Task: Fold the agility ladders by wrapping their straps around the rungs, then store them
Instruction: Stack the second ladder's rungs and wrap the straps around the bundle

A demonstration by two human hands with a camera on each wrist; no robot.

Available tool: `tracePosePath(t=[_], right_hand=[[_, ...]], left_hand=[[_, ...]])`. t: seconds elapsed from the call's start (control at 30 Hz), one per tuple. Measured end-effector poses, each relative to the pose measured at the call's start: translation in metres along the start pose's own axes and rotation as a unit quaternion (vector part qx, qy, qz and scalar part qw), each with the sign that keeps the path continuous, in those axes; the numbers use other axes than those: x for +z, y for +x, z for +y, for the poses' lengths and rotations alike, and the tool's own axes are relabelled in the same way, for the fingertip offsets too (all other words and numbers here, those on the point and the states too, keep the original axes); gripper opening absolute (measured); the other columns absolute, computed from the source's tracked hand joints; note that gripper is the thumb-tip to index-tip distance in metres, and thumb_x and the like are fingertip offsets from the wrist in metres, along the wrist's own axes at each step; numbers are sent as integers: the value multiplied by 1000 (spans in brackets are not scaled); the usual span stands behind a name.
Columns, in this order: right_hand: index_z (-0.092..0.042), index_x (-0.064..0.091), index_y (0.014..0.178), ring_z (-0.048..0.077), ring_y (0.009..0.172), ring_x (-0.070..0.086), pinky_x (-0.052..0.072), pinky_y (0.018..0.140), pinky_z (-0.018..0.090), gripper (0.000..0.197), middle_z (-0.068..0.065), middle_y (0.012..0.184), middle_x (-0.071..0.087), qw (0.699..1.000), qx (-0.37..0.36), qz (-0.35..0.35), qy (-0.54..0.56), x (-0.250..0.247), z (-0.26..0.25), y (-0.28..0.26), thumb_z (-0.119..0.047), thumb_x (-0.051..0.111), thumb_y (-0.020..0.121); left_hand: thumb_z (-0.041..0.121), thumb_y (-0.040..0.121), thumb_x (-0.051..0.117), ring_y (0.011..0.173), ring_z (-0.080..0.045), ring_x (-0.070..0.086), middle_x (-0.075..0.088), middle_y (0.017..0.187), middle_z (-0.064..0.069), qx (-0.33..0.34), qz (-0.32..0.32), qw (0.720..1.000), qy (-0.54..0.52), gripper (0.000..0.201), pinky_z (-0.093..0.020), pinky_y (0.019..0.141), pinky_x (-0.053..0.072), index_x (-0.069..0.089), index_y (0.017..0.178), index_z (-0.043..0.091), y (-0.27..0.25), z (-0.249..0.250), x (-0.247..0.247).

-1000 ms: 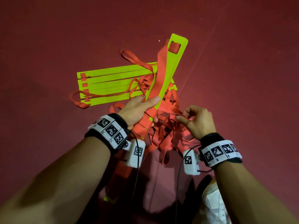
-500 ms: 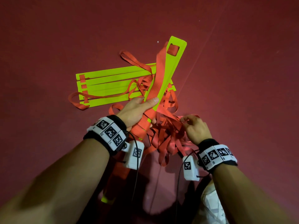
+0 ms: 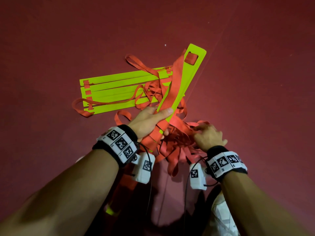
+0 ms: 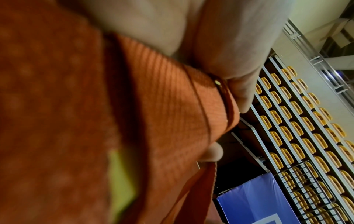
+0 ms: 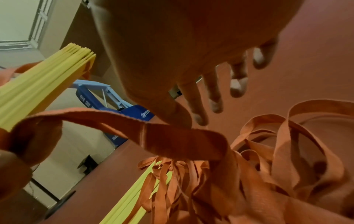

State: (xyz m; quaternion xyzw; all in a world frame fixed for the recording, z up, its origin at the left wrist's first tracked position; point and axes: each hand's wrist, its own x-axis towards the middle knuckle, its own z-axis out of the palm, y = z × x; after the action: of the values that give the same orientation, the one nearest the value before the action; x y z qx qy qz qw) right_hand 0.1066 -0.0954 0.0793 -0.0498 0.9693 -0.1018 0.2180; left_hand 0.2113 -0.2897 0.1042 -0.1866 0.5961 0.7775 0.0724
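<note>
**Rung bundle in your left hand, right hand over the straps**

Your left hand grips a stacked bundle of yellow-green rungs with an orange strap lying along it, tilted up off the red floor. Your right hand hovers with fingers spread and relaxed over the tangled orange straps just beside your left wrist, holding nothing. Beyond your left hand, a second ladder's rungs lie flat.

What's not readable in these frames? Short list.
- Left hand grip on the held rung bundle: the left wrist view is filled with blurred strap up close.
- Right hand fingertips: motion-blurred in the head view, so contact with the strap tangle is unclear.
- Bundle's lower end: hidden behind the left forearm.
- White shoe: cut by the bottom edge.
</note>
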Motion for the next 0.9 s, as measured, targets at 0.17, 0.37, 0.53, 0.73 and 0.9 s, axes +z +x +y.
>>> tracePosePath(t=[0.17, 0.37, 0.53, 0.73, 0.9], right_hand=[[-22, 68, 118, 15, 113, 61, 46, 98, 33, 39, -6, 117, 68, 922, -277, 0, 271, -5, -20, -12, -35, 56, 83], [-15, 68, 93, 8, 67, 60, 50, 67, 39, 24, 0, 75, 69, 889, -343, -54, 300, -6, -37, -21, -38, 63, 89], [-15, 63, 79, 12, 53, 59, 50, 60, 34, 22, -2, 62, 68, 919, -320, -21, 229, -11, -35, -18, -32, 68, 93], [-13, 64, 77, 4, 48, 50, 39, 56, 28, 26, -7, 56, 58, 924, -329, -17, 195, -18, -42, -24, -32, 65, 95], [-20, 46, 62, 10, 47, 41, 29, 51, 30, 46, -7, 52, 43, 925, -344, 25, 160, -11, -57, -33, -51, 68, 87]], left_hand=[[37, 99, 58, 56, -17, 65, 63, 69, -9, 10, -8, 1000, 8, 23, -34, 58, 56, 64, 102, 15, 0, -1, 4], [41, 100, 56, 58, -27, 62, 67, 70, -18, 10, -9, 1000, -3, 33, -37, 67, 55, 68, 94, 11, -2, 0, 1], [43, 94, 59, 59, -21, 65, 70, 72, -5, 32, -13, 999, -10, 24, -38, 64, 56, 64, 107, 23, -1, -6, 2], [78, 73, 54, 70, -23, 69, 70, 87, -6, 51, 15, 998, 26, 79, -37, 65, 57, 54, 130, 24, 2, -12, -1], [61, 99, 13, 148, -19, 29, 32, 162, -8, 20, 84, 989, 117, 76, -25, 113, 21, 28, 158, 15, 3, -12, 4]])
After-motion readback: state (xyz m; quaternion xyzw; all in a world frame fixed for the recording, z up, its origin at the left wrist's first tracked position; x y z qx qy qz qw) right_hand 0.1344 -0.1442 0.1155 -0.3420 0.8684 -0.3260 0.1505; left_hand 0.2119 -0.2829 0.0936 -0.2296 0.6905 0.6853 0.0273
